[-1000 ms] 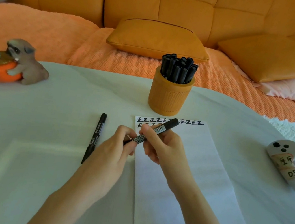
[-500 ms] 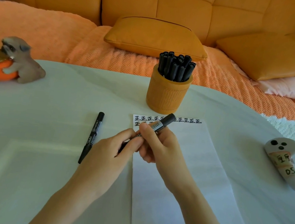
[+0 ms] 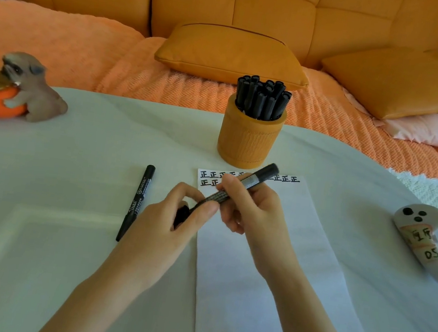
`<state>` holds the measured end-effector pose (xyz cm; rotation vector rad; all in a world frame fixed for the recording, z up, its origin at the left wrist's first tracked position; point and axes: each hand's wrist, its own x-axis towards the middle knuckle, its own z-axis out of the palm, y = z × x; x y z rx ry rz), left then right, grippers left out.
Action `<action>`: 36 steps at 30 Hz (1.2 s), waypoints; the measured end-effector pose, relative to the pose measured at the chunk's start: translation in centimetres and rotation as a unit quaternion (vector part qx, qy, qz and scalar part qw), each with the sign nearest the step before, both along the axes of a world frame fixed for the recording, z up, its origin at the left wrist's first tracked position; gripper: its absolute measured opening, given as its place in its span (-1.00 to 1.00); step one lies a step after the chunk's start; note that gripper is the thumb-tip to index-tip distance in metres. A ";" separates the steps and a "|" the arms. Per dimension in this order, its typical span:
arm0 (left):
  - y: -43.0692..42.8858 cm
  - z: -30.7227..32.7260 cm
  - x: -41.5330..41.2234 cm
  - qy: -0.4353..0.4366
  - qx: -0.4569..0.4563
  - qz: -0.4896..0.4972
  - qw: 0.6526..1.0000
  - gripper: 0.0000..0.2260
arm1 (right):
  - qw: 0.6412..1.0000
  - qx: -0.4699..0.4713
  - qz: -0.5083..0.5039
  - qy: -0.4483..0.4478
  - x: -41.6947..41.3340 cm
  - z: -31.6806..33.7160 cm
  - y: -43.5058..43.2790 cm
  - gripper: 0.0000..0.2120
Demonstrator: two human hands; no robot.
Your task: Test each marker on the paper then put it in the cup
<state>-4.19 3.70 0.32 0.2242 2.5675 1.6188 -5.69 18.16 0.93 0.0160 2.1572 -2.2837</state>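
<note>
I hold a black marker [image 3: 255, 180] slanted over the top left of the white paper [image 3: 264, 256]. My right hand [image 3: 251, 209] grips its barrel, upper end pointing at the cup. My left hand [image 3: 168, 218] pinches the marker's lower end, where a black cap shows between the fingers; whether the cap is on or off I cannot tell. Rows of black test marks run along the paper's top edge. The orange cup [image 3: 248, 139] stands just beyond the paper, packed with several black markers. A second black marker [image 3: 136, 202] lies on the table left of my hands.
A white table [image 3: 49, 226] carries a grey animal figure hugging an orange bowl [image 3: 12, 89] at far left and a white ghost-shaped object [image 3: 424, 239] at right. An orange sofa with cushions [image 3: 233, 55] runs behind the table.
My hands have kept the marker in about the same place above the paper. The left hand's fingers have shifted down along the lower end, and the black cap now shows between them.
</note>
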 end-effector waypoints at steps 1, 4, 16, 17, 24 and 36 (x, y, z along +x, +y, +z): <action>-0.1 -0.2 0.0 -0.007 -0.001 0.002 1.000 -0.75 | 1.000 -0.011 -0.020 0.002 -0.3 0.1 0.4 -0.76; -0.3 -1.1 -0.2 -0.021 -0.017 -0.004 1.000 -0.90 | 0.996 -0.017 -0.088 0.012 -1.2 0.1 2.0 -0.73; 0.0 -2.8 -0.6 -0.023 -0.032 -0.038 0.998 -0.83 | 0.977 0.064 -0.205 -0.016 -4.5 -2.6 5.0 -0.85; 0.0 -2.9 -0.6 -0.026 -0.034 -0.036 0.998 -0.84 | 0.975 0.076 -0.210 -0.016 -4.7 -2.9 5.2 -0.83; 0.1 -3.0 -0.6 -0.034 -0.055 -0.034 0.997 -0.84 | 0.958 0.156 -0.240 -0.013 -5.2 -4.3 5.2 -0.67; 0.1 -3.2 -0.7 -0.039 -0.054 -0.032 0.997 -0.84 | 0.959 0.178 -0.221 0.011 -5.3 -4.8 4.8 -0.72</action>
